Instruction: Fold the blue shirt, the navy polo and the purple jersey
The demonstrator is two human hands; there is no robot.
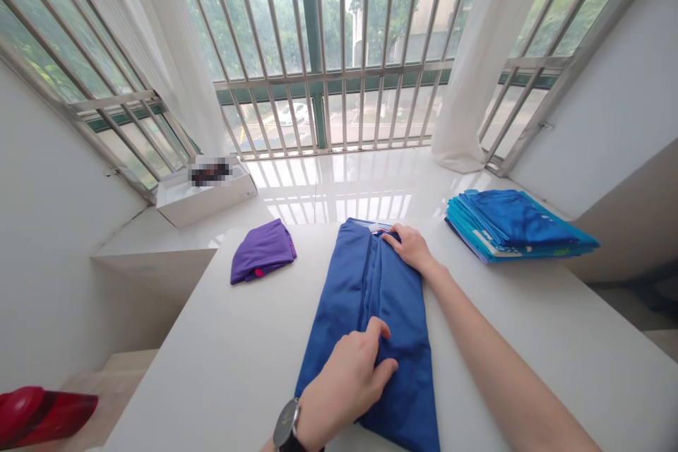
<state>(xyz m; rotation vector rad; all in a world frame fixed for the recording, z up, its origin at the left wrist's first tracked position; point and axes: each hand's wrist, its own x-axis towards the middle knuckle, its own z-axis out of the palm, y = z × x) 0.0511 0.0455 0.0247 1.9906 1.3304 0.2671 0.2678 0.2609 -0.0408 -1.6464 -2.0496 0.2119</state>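
A dark blue shirt (pixel 339 325) lies lengthwise on the white table, its sides folded in toward the middle and its collar at the far end. At that end, my right hand (pixel 409 246) has its fingers closed at the collar edge, beside a small pale label. My left hand (pixel 352 371), with a black watch (pixel 287 425) on the wrist, rests over the lower middle of the shirt. Its thumb and forefinger are apart on the fabric; the other fingers are partly hidden. The shirt's near end runs past the bottom of the view.
On the left of the white table (pixel 212 360) lies a folded purple cloth (pixel 265 252). A stack of folded blue garments (pixel 522 226) sits at the right. Behind, a white box (pixel 212 201) stands on the sill before a barred window. Something red (pixel 45 415) shows at lower left.
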